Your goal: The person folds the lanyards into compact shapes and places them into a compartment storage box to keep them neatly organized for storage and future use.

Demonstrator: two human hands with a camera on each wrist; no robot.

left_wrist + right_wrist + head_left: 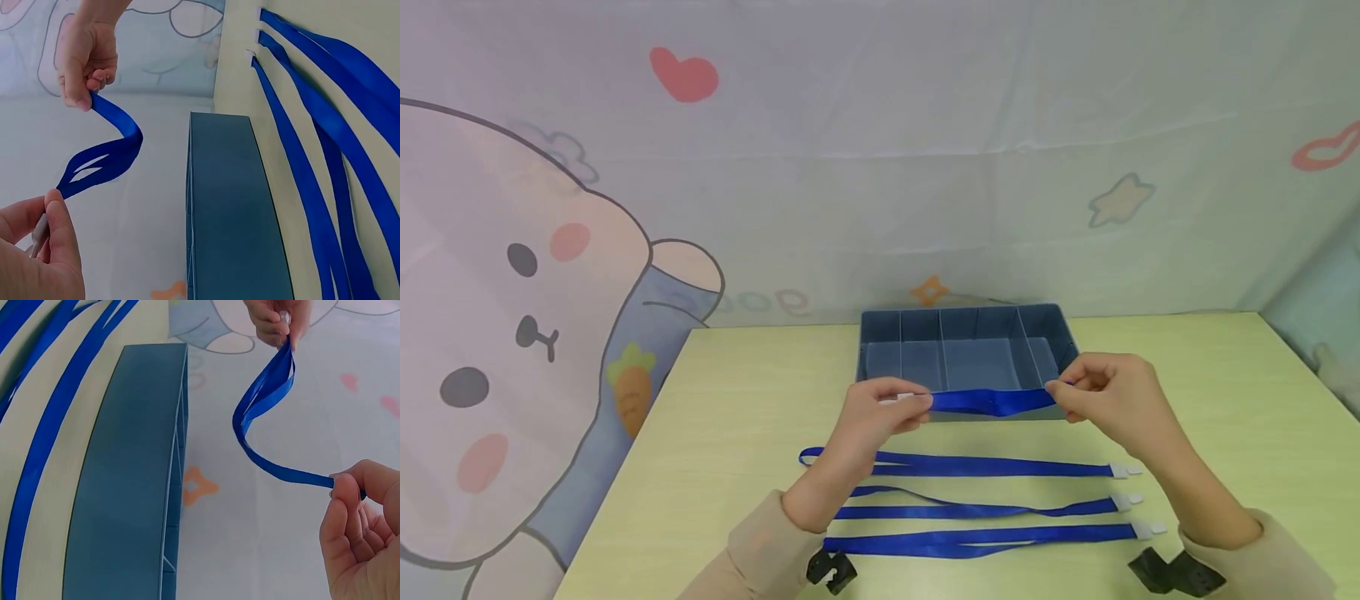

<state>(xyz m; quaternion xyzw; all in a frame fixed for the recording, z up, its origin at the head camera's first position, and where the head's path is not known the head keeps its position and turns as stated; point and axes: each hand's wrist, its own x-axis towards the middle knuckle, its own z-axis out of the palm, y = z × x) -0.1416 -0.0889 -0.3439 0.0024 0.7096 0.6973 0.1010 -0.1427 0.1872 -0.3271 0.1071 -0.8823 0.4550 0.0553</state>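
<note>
A blue lanyard is stretched between both hands, in the air at the near wall of a grey-blue divided box. My left hand pinches its end near the white clip. With thumb and fingers my right hand pinches the other end of the strap. Both wrist views show the held lanyard sagging and folded in the middle. Between the hands and the table's near edge lie three more blue lanyards, laid side by side with their white clips to the right.
The box stands at the back of the pale yellow table, against a printed cloth backdrop. Thin dividers split it into several compartments. Black mounts sit at both wrists beside beige sleeves.
</note>
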